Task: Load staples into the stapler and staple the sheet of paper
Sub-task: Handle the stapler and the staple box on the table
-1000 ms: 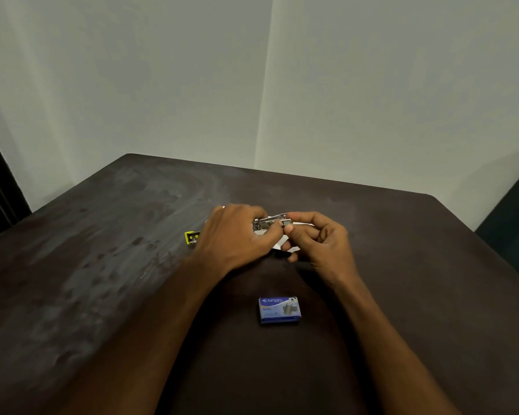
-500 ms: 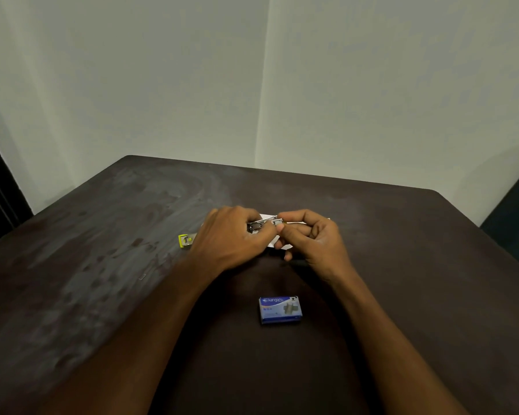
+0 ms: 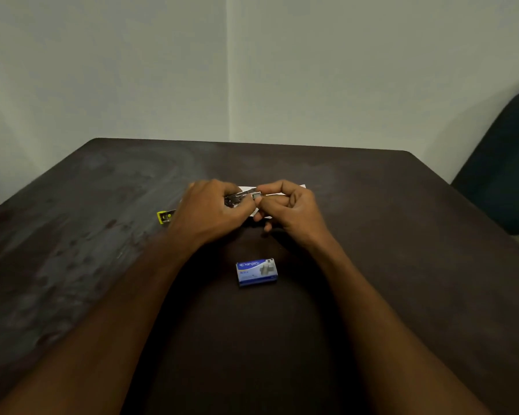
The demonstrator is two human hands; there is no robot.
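Dark table (image 3: 402, 235) was logged, its far edge well beyond the staple box (image 3: 256, 271), with bare top left and right of the box. Both forearms were angled in past the box and met beyond it. Left hand (image 3: 213, 214) was curled round the stapler (image 3: 237, 199), knuckles up, grasping it. Right hand (image 3: 294, 211) was pinched on the stapler's metal front end; staples there could not be told. Sheet of paper (image 3: 247, 189) was seen under both hands, beyond the box. Yellow piece (image 3: 165, 216) was noted beyond-left of the box, beside the left hand.
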